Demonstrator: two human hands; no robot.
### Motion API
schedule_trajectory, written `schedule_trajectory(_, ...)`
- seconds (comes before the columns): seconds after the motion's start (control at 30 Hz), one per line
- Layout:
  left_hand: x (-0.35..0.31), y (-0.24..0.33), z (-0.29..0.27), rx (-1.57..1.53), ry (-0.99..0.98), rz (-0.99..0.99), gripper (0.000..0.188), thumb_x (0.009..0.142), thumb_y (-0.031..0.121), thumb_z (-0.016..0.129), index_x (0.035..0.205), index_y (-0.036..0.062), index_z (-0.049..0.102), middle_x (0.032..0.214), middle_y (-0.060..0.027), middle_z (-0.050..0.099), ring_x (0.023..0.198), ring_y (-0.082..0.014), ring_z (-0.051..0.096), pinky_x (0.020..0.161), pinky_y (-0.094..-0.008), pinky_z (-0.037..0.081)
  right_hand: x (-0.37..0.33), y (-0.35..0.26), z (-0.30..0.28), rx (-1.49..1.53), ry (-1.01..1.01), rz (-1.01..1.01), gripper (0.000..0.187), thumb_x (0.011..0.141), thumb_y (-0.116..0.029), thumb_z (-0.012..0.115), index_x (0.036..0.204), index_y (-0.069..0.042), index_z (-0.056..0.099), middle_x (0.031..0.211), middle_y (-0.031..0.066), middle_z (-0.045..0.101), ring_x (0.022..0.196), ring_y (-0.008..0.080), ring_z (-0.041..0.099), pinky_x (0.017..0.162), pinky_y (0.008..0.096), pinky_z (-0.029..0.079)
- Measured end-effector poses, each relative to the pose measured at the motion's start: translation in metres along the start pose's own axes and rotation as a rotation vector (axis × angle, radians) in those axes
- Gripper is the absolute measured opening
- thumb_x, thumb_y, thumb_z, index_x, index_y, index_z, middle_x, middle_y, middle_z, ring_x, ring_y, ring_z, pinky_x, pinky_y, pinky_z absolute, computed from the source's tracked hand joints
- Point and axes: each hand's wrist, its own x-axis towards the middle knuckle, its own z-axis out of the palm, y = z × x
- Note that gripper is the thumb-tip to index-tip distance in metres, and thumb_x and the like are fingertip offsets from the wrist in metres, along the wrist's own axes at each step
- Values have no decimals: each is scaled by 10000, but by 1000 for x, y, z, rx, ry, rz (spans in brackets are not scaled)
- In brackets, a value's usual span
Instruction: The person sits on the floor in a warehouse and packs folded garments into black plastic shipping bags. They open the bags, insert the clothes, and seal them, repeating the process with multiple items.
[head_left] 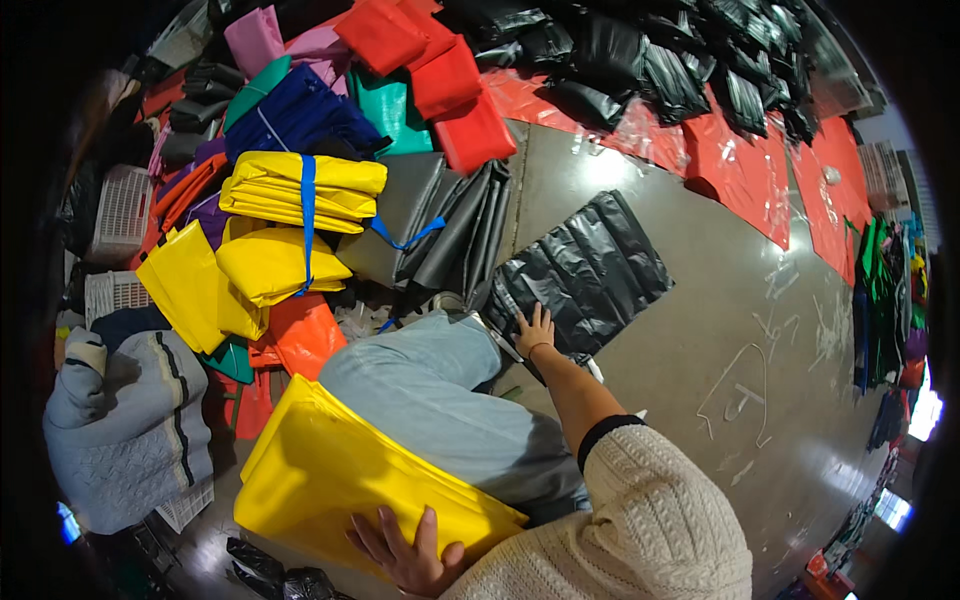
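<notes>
A folded yellow plastic sheet (340, 470) lies slanted beside my bent, jeans-clad leg. My left hand (410, 555) rests on its near edge, fingers spread and thumb apart. Farther out, my right arm reaches to a black plastic bag (590, 270) lying flat and creased on the floor. My right hand (537, 330) touches the bag's near left corner with its fingers extended. Neither hand is closed around anything. Just left of the bag stand folded dark grey sheets (450, 225), partly behind my knee.
Yellow folded bundles (300, 195) with a blue strap are piled at left, near navy, green, red (465, 120) and pink sheets. Many filled black bags (640, 65) lie on red sheeting (740, 180) at the back. A grey-blue garment (130, 430) drapes at far left.
</notes>
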Motion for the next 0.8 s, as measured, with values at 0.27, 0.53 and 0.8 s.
schedule_trajectory(0.27,-10,-8,14,111,1,18,534,978,563,306,1285,147,442,1395,-300,363,1273,-614,303,973,-779,228,19,-21,18,90,14,158,771,876,-472,577,1499,-136,271,1597,144,-21,1461,343,81,1125,529,213)
schedule_trajectory(0.53,-17,-10,12,125,-22,0,551,971,567,320,1314,158,456,1414,-282,348,1275,-625,280,964,-783,229,38,-13,34,120,215,237,751,871,-373,593,1445,16,304,1545,140,232,1449,287,155,1121,531,225)
schedule_trajectory(0.8,7,-17,-10,-227,28,-30,393,946,366,469,1216,80,479,1404,-283,361,1299,-549,304,1022,-716,216,-9,21,-96,706,1109,-69,140,814,27,576,933,-19,633,936,153,603,880,344,603,797,384,485)
